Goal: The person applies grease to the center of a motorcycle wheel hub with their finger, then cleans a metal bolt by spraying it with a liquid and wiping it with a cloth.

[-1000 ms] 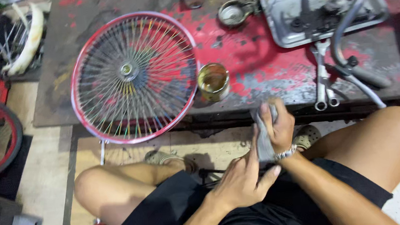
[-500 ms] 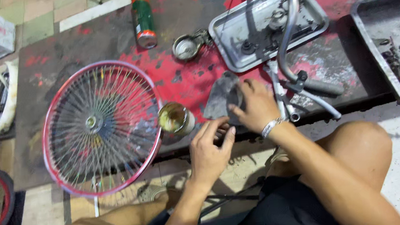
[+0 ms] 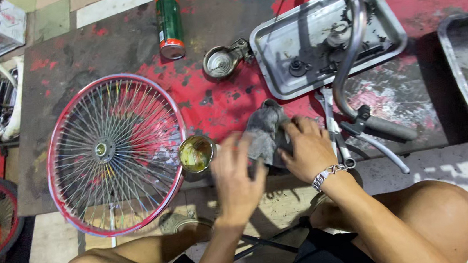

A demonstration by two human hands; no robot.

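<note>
Two hands (image 3: 238,182) (image 3: 306,153), one grey rag (image 3: 265,131)

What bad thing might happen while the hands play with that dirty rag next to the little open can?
The left hand moves right beside the open can at the board's edge, so a bump might tip its yellowish contents out. The right hand presses the grey rag close to the wrenches, which could get nudged off.
</note>
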